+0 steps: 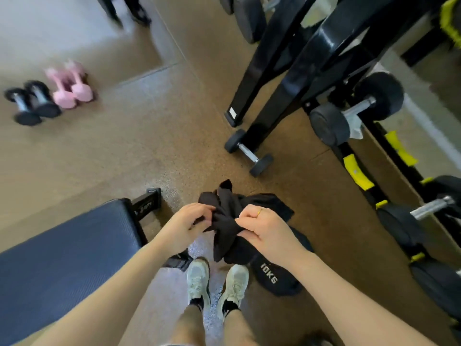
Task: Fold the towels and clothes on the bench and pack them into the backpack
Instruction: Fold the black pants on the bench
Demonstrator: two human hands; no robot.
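Black cloth (225, 221), a crumpled dark garment, hangs bunched in the air between both hands, above the floor and in front of the person's feet, just past the end of the table (62, 248). The left hand (185, 224) pinches one part of the fabric, its grip clamped on the garment with fingers curled in. The right hand (264, 227), wearing a thin gold ring (260, 212), has its grip clamped on the other side, thumb and fingers closed over a twisted fold. Loose ends of the garment stick up above the hands and drop below them toward the shoes.

Two pale sneakers (217, 285) stand on the speckled floor (149, 146) directly under the cloth. Just right of them lies a black weight plate (277, 278) marked "10KG", partly hidden by the hanging fabric. The table, a dark blue padded bench, fills the lower left, its black metal foot (147, 203) near the left hand.

Farther out, a small black dumbbell (249, 152) lies on the floor beside a black rack frame (287, 71). A larger dumbbell (354, 108) sits on the rack at right. At far left, two pink dumbbells (71, 84) lie beside two black dumbbells (32, 106).
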